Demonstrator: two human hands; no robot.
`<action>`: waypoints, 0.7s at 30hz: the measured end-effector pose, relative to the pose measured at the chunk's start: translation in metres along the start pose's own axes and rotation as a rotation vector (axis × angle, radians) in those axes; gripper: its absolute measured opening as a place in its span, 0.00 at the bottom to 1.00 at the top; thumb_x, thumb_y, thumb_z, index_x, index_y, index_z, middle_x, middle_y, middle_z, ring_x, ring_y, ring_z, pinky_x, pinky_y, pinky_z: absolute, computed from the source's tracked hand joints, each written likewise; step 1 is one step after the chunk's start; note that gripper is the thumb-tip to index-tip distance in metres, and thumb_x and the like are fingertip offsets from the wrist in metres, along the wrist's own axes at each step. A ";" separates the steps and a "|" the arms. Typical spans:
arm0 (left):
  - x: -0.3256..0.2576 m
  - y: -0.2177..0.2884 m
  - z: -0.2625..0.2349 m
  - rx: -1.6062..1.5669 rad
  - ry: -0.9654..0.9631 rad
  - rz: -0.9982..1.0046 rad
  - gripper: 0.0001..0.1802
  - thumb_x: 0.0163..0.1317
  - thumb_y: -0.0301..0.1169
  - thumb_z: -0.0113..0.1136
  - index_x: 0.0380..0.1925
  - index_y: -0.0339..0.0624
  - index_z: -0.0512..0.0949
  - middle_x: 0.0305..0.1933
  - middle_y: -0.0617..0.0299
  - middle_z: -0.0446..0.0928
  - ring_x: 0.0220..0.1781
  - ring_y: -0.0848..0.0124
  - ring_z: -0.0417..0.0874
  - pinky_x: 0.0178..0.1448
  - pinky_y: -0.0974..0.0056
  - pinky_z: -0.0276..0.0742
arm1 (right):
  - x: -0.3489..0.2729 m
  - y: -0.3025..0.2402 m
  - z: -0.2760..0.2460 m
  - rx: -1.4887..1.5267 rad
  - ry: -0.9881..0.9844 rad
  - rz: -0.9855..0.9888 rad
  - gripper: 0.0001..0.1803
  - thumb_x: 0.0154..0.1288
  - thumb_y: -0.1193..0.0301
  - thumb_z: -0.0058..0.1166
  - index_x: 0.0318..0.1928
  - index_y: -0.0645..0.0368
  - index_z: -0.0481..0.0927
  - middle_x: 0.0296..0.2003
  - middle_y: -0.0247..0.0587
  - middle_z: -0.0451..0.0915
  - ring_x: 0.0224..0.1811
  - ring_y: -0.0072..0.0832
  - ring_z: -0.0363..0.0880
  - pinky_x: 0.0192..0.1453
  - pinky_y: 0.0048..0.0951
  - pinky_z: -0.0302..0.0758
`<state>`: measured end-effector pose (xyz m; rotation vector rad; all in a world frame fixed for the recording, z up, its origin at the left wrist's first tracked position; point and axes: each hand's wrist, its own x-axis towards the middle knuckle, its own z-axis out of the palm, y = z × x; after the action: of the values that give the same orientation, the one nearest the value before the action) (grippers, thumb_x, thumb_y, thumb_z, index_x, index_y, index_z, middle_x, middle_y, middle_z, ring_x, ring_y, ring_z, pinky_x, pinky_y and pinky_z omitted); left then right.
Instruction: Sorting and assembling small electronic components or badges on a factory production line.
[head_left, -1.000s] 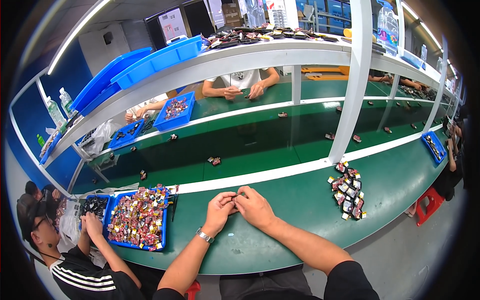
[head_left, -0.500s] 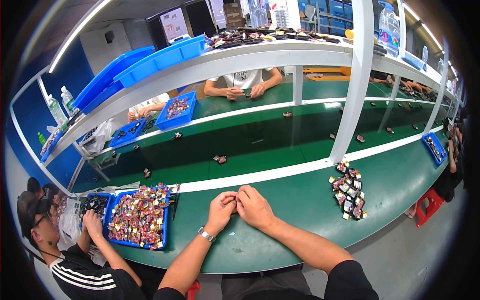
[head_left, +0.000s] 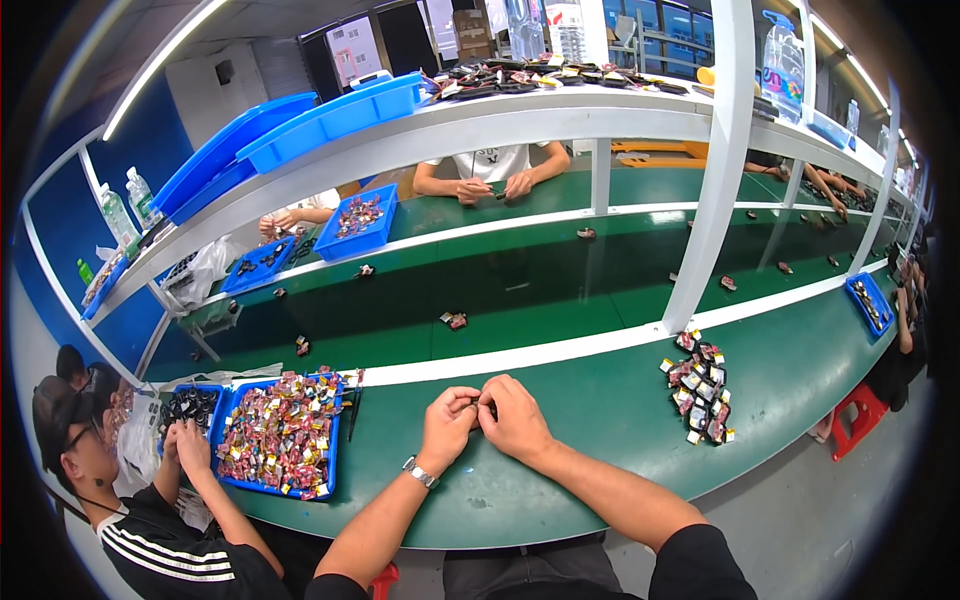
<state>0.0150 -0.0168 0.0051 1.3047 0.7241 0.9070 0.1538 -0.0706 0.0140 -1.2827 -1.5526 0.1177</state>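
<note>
Two hands meet at the near edge of the green desk (head_left: pixel 560 480), fingertips pressed together over a small dark part (head_left: pixel 483 408). The left hand (head_left: pixel 447 428), with a watch (head_left: pixel 421 472) on its wrist, pinches the part from the left; the right hand (head_left: pixel 515 418) pinches it from the right, so each grip is narrow and closed on it. The part is mostly hidden by the fingers and its shape cannot be told.

Just left of the left hand, a blue tray (head_left: pixel 331 455) of small red and yellow pieces sits at the near edge, with a smaller tray (head_left: pixel 219 389) of dark pieces touching its left side. A person in a black striped top (head_left: pixel 180 555) sits at that left end, hands at the smaller tray.

Toward the right end of the desk, well apart from the hands, lies a pile (head_left: pixel 700 385) of small parts. Beyond a white strip, single parts sit spaced along the darker belt (head_left: pixel 500 290). Across it another person (head_left: pixel 490 170) works with both hands near a blue bin (head_left: pixel 385 232). Overhead, a white shelf (head_left: pixel 480 125) carries long blue bins (head_left: pixel 330 118).
</note>
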 end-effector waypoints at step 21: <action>-0.002 -0.001 0.004 0.143 0.017 0.109 0.10 0.66 0.17 0.48 0.46 0.31 0.73 0.45 0.56 0.81 0.45 0.72 0.83 0.48 0.67 0.84 | 0.002 -0.005 -0.006 0.004 0.042 -0.017 0.09 0.54 0.80 0.59 0.37 0.61 0.76 0.34 0.42 0.78 0.38 0.41 0.78 0.40 0.37 0.76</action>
<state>0.0174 -0.0206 0.0049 1.4759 0.7484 0.9686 0.1553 -0.0740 0.0210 -1.2614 -1.5264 0.0832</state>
